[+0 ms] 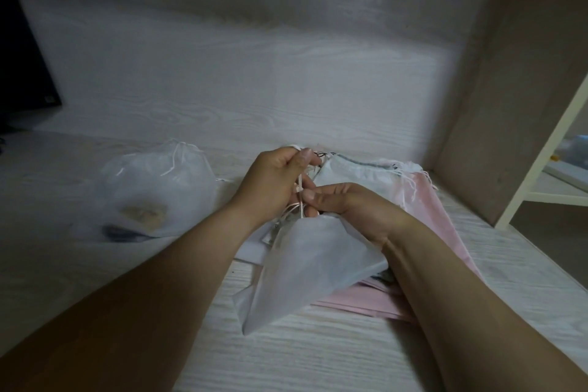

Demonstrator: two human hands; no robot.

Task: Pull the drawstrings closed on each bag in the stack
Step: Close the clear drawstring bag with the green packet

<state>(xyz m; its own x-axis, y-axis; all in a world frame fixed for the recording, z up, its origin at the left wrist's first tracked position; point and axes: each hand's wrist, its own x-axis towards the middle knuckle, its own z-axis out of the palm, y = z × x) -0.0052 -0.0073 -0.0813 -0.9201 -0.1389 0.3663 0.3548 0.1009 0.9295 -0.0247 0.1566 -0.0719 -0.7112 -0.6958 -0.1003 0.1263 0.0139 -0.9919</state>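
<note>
The bag (pixel 310 267) is gripped at its mouth by the right hand (pixel 348 205), its drawstring (pixel 299 184) pinched by the left hand (pixel 276 183).

This looks like a room in a home, perhaps a small home office; the work surface is a desk (pixel 318 344) of pale wood-grain laminate, set into an alcove with a matching back panel (pixel 222 73) and a taupe side wall (pixel 509 105); a dark flat panel (pixel 19 73), probably a monitor, stands at the far left; sheer drawstring bags (pixel 152 188) lie on the desk; a white shelf unit (pixel 541 162) on the right holds blurred items; the light is dim and indoor.
</note>
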